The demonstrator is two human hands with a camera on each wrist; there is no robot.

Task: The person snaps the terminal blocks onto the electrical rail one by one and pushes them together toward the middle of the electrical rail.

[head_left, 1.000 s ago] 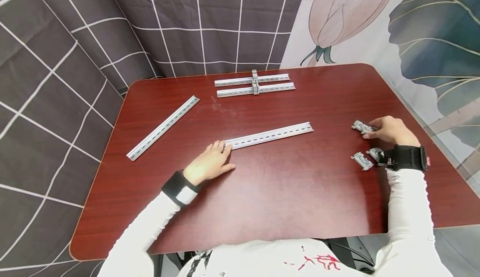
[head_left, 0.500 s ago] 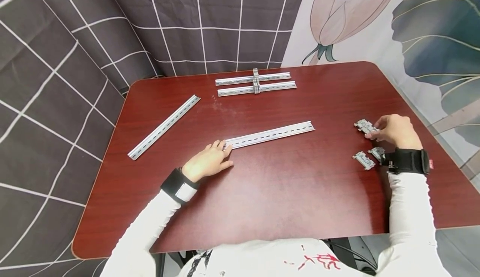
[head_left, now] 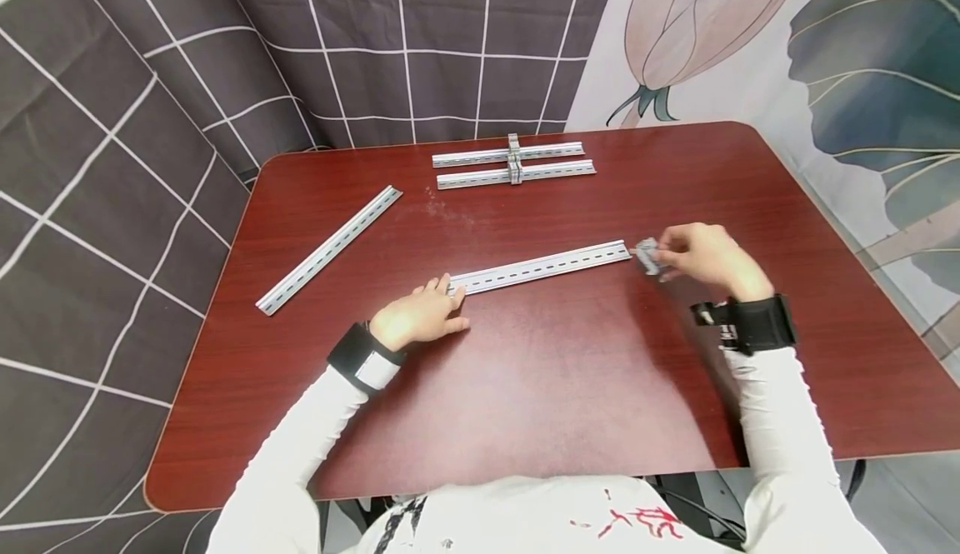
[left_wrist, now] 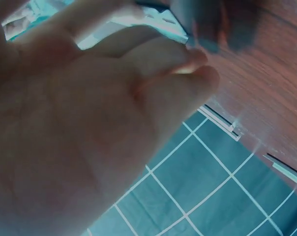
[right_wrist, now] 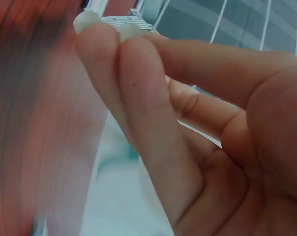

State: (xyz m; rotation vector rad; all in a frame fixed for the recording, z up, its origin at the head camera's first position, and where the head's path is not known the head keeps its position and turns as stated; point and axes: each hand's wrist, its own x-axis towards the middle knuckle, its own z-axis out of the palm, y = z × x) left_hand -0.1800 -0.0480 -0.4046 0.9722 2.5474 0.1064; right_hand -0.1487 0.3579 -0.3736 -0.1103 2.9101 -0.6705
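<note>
On my feed the right hand [head_left: 705,256] pinched a small grey module [head_left: 647,257] at its fingertips, with one end of the slotted rail [head_left: 543,268] just left of that grip; I couldn't tell whether they touched. The left hand [head_left: 416,314] lay with fingers extended over the rail's other end. I judged the module light and stiff, likely plastic, best pinched by its broad faces; the rail, seemingly thin metal, might slide unless pressed. Red characters [head_left: 660,524] on the shirt [head_left: 517,516], nearer the body than either hand, I couldn't read.
</note>
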